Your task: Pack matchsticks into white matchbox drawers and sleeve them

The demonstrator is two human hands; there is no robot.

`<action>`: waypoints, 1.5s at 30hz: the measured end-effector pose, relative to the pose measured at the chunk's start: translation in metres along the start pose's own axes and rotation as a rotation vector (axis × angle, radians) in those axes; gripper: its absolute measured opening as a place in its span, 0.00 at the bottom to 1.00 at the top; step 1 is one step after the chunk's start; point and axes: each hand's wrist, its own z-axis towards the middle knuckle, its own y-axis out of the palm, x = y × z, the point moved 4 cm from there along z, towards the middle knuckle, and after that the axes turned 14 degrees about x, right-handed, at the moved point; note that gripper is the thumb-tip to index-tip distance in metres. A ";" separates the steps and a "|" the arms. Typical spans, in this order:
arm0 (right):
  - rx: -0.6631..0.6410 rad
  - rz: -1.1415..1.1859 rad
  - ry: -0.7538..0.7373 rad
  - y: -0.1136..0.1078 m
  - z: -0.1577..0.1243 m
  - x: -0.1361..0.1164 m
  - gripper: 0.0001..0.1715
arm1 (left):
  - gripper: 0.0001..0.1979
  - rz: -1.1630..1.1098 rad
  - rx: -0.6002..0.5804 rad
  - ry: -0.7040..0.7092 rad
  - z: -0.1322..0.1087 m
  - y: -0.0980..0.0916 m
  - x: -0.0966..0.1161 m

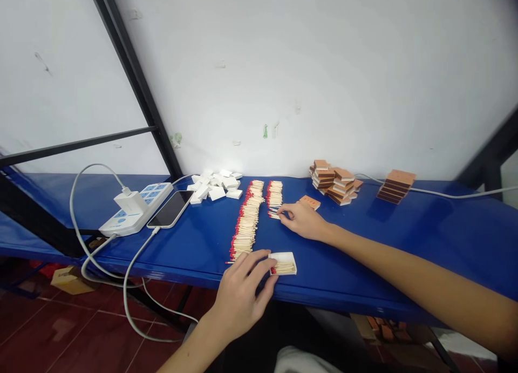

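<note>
My left hand (247,285) grips the left end of a white matchbox tray (294,258) at the table's front edge, thumb on the near side and fingers on the far side. Inside the tray lie some red-headed matches (285,268). My right hand (302,219) is closed in a pinch on matches (274,211) at the near end of the shorter row (275,192); how many it grips is hidden. To the left runs a longer row of matches (246,222), red heads facing left. Just behind my right hand an orange matchbox (309,202) lies flat.
White box trays (216,192) are heaped at the back left. Stacked orange matchboxes (342,181) stand at the back right, with a neater stack (395,186) farther right. A phone (170,209), a power strip (162,189) and loose white cables (126,286) occupy the left side.
</note>
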 end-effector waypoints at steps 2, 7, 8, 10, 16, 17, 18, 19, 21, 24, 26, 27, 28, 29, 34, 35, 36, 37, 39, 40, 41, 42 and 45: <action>0.004 0.012 -0.004 0.000 0.000 0.001 0.13 | 0.11 -0.006 -0.007 -0.004 0.000 0.001 -0.001; 0.010 0.009 -0.011 0.000 0.000 0.002 0.11 | 0.11 0.008 -0.007 0.009 -0.001 0.001 -0.001; 0.012 0.008 -0.011 0.000 0.001 0.003 0.11 | 0.11 0.011 -0.009 0.010 -0.001 0.001 -0.001; 0.019 0.016 -0.004 0.000 0.002 0.004 0.11 | 0.11 0.015 -0.009 0.012 -0.002 0.001 -0.001; 0.046 0.074 0.041 0.002 0.004 0.012 0.12 | 0.11 0.006 0.000 0.018 -0.003 0.002 -0.001; 0.041 0.082 0.030 0.003 0.004 0.012 0.11 | 0.11 0.006 -0.002 0.018 -0.003 0.002 -0.001; 0.036 0.090 0.014 0.003 0.004 0.011 0.11 | 0.11 0.008 -0.003 0.018 -0.002 0.002 -0.001; 0.037 0.096 -0.001 0.003 0.003 0.011 0.11 | 0.11 0.009 -0.004 0.019 -0.002 0.002 -0.001; 0.066 0.098 -0.008 0.001 0.002 0.009 0.10 | 0.11 0.005 -0.005 0.021 -0.002 0.002 -0.001; 0.129 0.089 0.037 -0.006 0.001 0.007 0.09 | 0.14 -0.007 -0.018 0.009 -0.001 0.001 -0.001; 0.126 0.079 0.056 -0.009 -0.001 0.004 0.10 | 0.17 -0.010 -0.029 0.000 -0.001 0.001 -0.002; 0.110 0.076 0.053 -0.010 -0.001 0.002 0.10 | 0.18 -0.008 -0.032 -0.002 -0.002 0.001 -0.002; 0.091 0.071 0.045 -0.011 -0.001 0.001 0.11 | 0.19 -0.003 -0.033 -0.001 -0.002 0.001 -0.002; 0.072 0.066 0.036 -0.011 -0.002 -0.001 0.11 | 0.19 0.002 -0.034 0.001 -0.002 0.002 -0.003; 0.038 0.035 -0.036 -0.006 -0.001 -0.004 0.12 | 0.17 0.027 -0.040 0.029 -0.003 0.005 -0.002; 0.038 0.032 -0.055 -0.006 -0.001 -0.004 0.13 | 0.18 0.030 -0.042 0.032 -0.003 0.005 -0.002; 0.039 0.030 -0.068 -0.005 -0.001 -0.005 0.13 | 0.18 0.032 -0.044 0.032 -0.003 0.005 -0.002; 0.038 0.025 -0.075 -0.005 -0.001 -0.005 0.13 | 0.18 0.033 -0.047 0.031 -0.003 0.004 -0.001; 0.034 0.011 -0.074 -0.004 -0.001 -0.005 0.13 | 0.18 0.039 -0.053 0.033 -0.003 0.004 0.000; 0.034 0.004 -0.072 -0.004 0.000 -0.005 0.14 | 0.19 0.041 -0.056 0.036 -0.003 0.004 0.000; 0.034 -0.003 -0.072 -0.005 0.000 -0.005 0.14 | 0.19 0.044 -0.059 0.040 -0.003 0.004 0.000; 0.035 -0.008 -0.074 -0.005 0.000 -0.005 0.14 | 0.19 0.048 -0.061 0.044 -0.003 0.004 0.001; 0.040 -0.021 -0.091 -0.005 -0.001 -0.006 0.15 | 0.18 0.058 -0.060 0.060 -0.003 0.004 0.001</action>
